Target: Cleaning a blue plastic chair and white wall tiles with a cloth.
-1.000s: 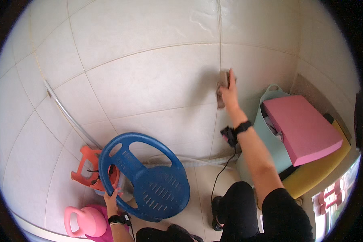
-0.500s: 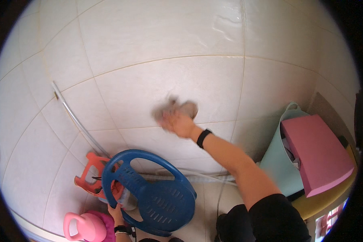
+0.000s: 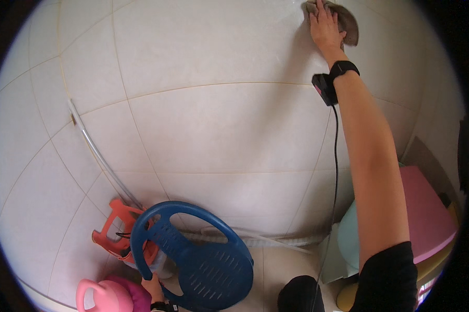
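Note:
High on the tiled wall [image 3: 219,125], my right hand [image 3: 326,30] lies with extended fingers over a brownish-grey cloth [image 3: 350,26], holding it against the tiles. Part of the cloth sticks out to the right of the hand. A black strap circles the right wrist, with a small black device [image 3: 325,89] and a cable hanging from it. Low on the left, my left hand [image 3: 152,287] is closed on the armrest of a blue plastic chair [image 3: 213,270] with a slotted seat. Some of its fingers are hidden by the armrest.
An orange plastic frame [image 3: 107,229] and a pink jug [image 3: 102,296] stand left of the chair. A metal pipe [image 3: 99,151] climbs the left corner. On the right are a pale green bin [image 3: 347,239] and a pink box [image 3: 427,218], partly behind my arm. A pale hose [image 3: 276,240] runs along the wall base.
My right hand has swept the cloth up and to the right across the wall, and the arm is straighter. The left hand keeps its hold on the chair.

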Motion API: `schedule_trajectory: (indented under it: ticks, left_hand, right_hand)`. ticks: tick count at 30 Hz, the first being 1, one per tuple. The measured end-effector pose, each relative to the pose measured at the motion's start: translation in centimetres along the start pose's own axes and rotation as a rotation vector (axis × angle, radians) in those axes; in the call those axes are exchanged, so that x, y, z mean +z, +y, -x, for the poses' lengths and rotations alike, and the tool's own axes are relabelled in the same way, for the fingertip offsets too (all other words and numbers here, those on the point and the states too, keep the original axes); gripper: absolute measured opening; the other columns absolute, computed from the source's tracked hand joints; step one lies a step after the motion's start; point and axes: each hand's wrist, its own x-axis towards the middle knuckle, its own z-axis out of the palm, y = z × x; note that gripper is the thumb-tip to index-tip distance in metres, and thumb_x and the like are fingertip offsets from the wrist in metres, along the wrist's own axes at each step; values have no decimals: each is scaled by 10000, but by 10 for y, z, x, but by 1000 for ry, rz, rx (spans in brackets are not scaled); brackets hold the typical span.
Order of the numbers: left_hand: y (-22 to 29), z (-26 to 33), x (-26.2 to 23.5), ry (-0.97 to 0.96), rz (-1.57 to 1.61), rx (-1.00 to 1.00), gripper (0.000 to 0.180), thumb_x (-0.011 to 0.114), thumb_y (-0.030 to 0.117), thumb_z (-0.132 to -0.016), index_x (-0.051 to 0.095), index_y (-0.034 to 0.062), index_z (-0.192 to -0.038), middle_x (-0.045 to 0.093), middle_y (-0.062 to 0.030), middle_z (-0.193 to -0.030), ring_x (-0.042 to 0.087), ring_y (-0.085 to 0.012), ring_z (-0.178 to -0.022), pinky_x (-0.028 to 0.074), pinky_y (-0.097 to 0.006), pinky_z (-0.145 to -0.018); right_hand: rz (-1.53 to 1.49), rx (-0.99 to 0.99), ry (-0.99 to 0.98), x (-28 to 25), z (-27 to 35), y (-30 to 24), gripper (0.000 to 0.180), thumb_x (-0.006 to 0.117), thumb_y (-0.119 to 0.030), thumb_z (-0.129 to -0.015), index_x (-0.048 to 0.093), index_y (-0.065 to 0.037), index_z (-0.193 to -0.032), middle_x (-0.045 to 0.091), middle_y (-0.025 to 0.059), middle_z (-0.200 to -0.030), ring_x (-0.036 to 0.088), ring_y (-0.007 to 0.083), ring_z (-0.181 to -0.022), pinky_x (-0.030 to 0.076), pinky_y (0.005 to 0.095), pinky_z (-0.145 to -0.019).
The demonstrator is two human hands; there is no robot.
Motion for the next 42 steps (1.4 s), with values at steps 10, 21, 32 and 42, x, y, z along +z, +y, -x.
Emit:
schedule_trajectory:
  ticks: [10,21,32,42]
  left_hand:
    - [6,5,-8,53,-21,-18,77,603,34,-796,530,33,-770,510,-24,-640,471,-145,-501,373,-312,-482]
    - [-15,-7,-12,36,-53,34,55,577,13,-828,545,-2,-785,502,-62,-556,432,-148,-410,339,-308,-413]
    - [-8,0,-5,16,-69,148,109,594,60,-840,523,-21,-854,492,-65,-531,469,-158,-386,363,-306,-362]
    - [-62,-55,-45,30,-425,235,222,627,130,-841,583,-40,-977,605,-87,-699,548,-206,-549,424,-348,-502]
  right_hand:
    - [-805,-658,-1208,-223,188,-144,254,481,-247,-875,660,-173,-1039,581,27,-1208,511,262,-1109,324,505,-1028]
    - [-689,-156,-1088,-163,191,44,331,444,-317,-931,566,-270,-1235,652,112,-1022,632,297,-892,516,429,-730]
    - [-303,365,-801,-145,189,43,618,509,-314,-918,240,-296,-1474,394,167,-1377,335,417,-1283,224,660,-1037]
    - [-568,505,-1640,-325,360,61,626,433,-301,-977,108,-259,-1511,494,243,-1259,482,445,-1117,330,534,-1015]
